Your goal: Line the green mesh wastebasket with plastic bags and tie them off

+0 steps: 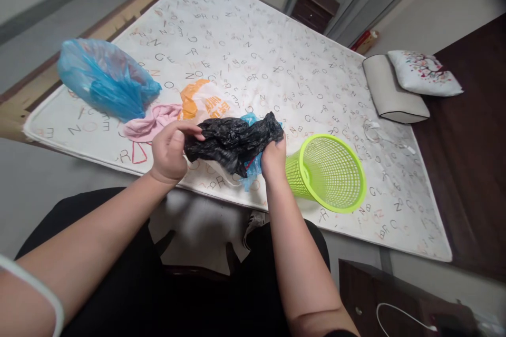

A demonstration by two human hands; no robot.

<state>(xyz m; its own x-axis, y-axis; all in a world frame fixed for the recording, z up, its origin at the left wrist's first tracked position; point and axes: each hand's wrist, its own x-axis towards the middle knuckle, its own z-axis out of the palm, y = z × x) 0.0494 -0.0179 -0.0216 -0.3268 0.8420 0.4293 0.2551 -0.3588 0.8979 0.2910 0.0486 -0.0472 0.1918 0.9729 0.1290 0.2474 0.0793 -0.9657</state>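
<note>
A crumpled black plastic bag (227, 139) stretches between my two hands above the near edge of the mattress. My right hand (274, 160) grips its right end, with a tuft of the bag sticking up above the fist. At the other end, my left hand (169, 154) is curled against the bag, its index finger along the top; its lower fingers are hidden. Behind and below the bag lie a blue plastic bag (253, 172), partly covered, and an orange and white plastic bag (205, 101). A pink cloth (154, 121) lies just beyond my left hand.
A green mesh basket (294, 175) lies tipped beside my right hand, its mouth facing right. A full blue plastic bag (105, 76) rests at the mattress's left. Cushions (399, 87) sit on the right by the dark headboard (470, 142). A dark cabinet (367, 295) stands lower right.
</note>
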